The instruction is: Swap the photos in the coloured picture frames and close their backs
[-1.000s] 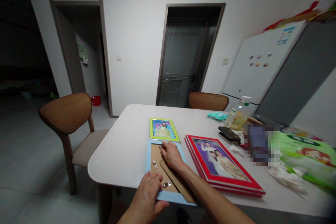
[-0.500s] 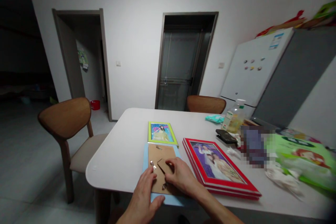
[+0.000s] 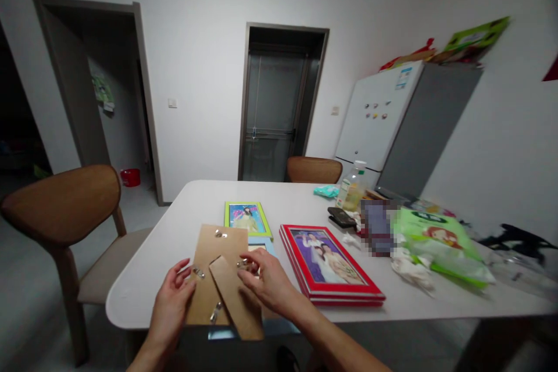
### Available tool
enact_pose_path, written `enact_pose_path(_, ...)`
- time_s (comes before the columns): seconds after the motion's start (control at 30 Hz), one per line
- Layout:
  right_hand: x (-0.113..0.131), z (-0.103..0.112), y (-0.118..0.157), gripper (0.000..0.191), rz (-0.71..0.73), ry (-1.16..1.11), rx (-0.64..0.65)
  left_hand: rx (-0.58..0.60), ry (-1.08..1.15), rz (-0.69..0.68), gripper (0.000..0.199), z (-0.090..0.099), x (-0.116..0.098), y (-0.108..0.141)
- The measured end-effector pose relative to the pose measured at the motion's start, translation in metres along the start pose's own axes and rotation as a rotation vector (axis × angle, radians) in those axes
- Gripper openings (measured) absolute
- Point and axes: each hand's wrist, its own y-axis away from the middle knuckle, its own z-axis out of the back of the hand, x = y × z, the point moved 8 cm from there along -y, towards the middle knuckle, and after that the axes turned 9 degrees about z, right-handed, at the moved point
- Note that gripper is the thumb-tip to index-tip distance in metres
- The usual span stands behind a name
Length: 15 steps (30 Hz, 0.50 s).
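Note:
A brown picture-frame backing board (image 3: 203,253) is raised and tilted above the table's near edge, with metal clips on it and a hinged stand flap (image 3: 238,296) swung partly out. My left hand (image 3: 172,296) is closed on the board's left edge. My right hand (image 3: 270,282) grips the opposite edge beside a clip. Beneath the board lies a light blue picture frame (image 3: 265,241), mostly covered. Behind it a yellow-green picture frame (image 3: 264,221) rests face up. To the right, red picture frames (image 3: 322,289) are stacked, the top one showing a photo.
On the white table (image 3: 148,279), the right side holds a bottle (image 3: 351,189), a black wallet-like object (image 3: 341,217), crumpled tissues (image 3: 412,270) and a green tissue pack (image 3: 440,238). One wooden chair (image 3: 65,197) stands at left, another (image 3: 314,170) at the far side.
The backing board has come up off the blue frame and moved left, held in both hands. Its stand flap hangs further out. The view has turned right.

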Motion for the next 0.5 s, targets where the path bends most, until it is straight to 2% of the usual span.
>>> enact_pose_path(0.13, -0.048, 0.005, 0.011, 0.033, -0.154, 0.195, 0.009, -0.141, -0.041, 0.119, 0.035, 0.055, 0.002, -0.012)
enact_pose_path(0.23, -0.077, 0.002, 0.024, 0.034, -0.269, 0.354, 0.086, -0.221, -0.135, 0.148, 0.027, 0.081, -0.006, -0.019)
enact_pose_path(0.37, -0.089, -0.006, 0.028, 0.036, -0.320, 0.425, 0.153, -0.189, -0.309, 0.122, 0.026, 0.090, -0.018, -0.035)
enact_pose_path(0.43, -0.092, -0.007, 0.026, 0.042, -0.340, 0.406, 0.146, -0.184, -0.446, 0.065, 0.027, 0.092, -0.023, -0.041)
enact_pose_path(0.5, -0.095, -0.004, 0.022, 0.048, -0.366, 0.328, 0.099, -0.234, -0.641, -0.022, 0.028, 0.093, -0.031, -0.042)
